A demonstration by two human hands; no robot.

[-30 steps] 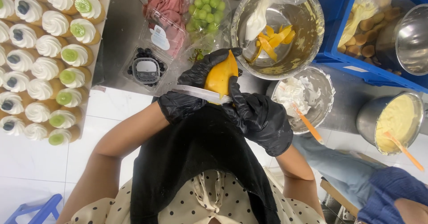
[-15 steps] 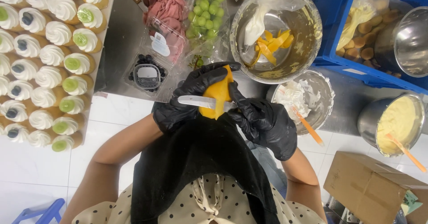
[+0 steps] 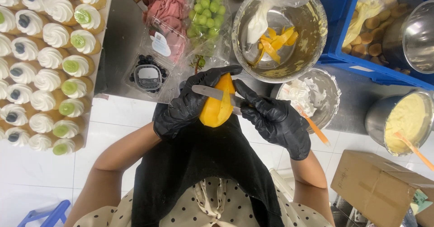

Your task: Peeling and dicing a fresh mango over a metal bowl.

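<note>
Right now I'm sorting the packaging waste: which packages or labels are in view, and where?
Clear plastic bag of green grapes: top centre, on the counter.
Clear blueberry punnet: left of the mango, pale label on its lid.
Brown cardboard box: lower right, with a green sticker.

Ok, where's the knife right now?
In the head view the knife is at centre frame, its blade lying across the yellow mango held in the left hand, with the right hand gripping the handle, just below the steel bowl of peels.

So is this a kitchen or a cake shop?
Probably a bakery kitchen: rows of cream-topped cupcakes, steel bowls of cream and yellow custard, and gloved hands cutting a mango.
</note>
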